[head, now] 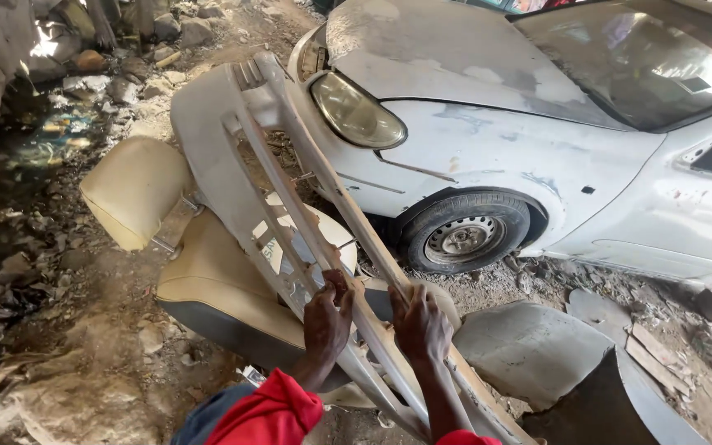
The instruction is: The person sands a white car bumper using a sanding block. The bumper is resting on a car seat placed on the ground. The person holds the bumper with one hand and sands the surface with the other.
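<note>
Head view: bumper [290,177] within curled fingers [341,290].

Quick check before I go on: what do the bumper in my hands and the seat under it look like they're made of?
Bumper: probably moulded plastic, dull off-white primer or sanded paint; thin ribbed bars and cut-out openings suggest it. Both hands, left hand and right hand, grip its bars. Car seat: tan leather or vinyl, smooth with a slight sheen and stitched seams; which one is unclear.

Site: open-air car body repair yard. Evidence: white car [537,140], paint sanded and patched with grey filler; detached bumper [290,189] stripped of the car; removed tan car seat [208,272] lying on the bare dirt ground [84,346]; loose body panel [529,350]; rubble and stones [150,33] around.
</note>
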